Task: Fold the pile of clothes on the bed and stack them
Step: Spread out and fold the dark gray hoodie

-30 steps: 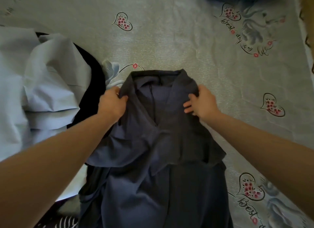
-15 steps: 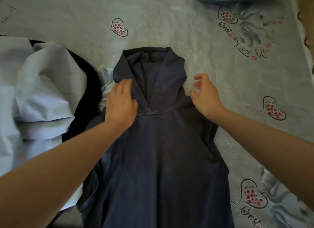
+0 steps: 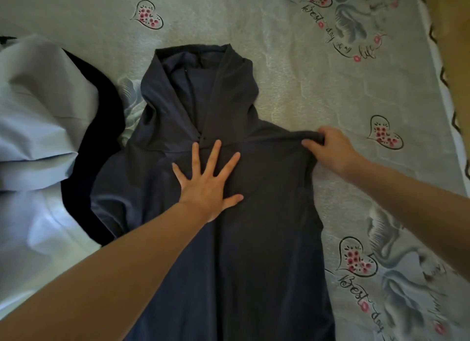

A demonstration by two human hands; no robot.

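Bare sheet [image 3: 318, 91] lies right of hoodie [image 3: 254, 239]; piled clothes [image 3: 38, 137] crowd left.

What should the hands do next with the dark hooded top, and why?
Probably fold the right shoulder inward. The right hand already pinches the shoulder edge of the dark hooded top, which lies spread flat on the bedsheet, and the left hand presses flat with spread fingers on the chest, anchoring it. Bringing that pinched edge toward the centre line looks like the natural first fold.
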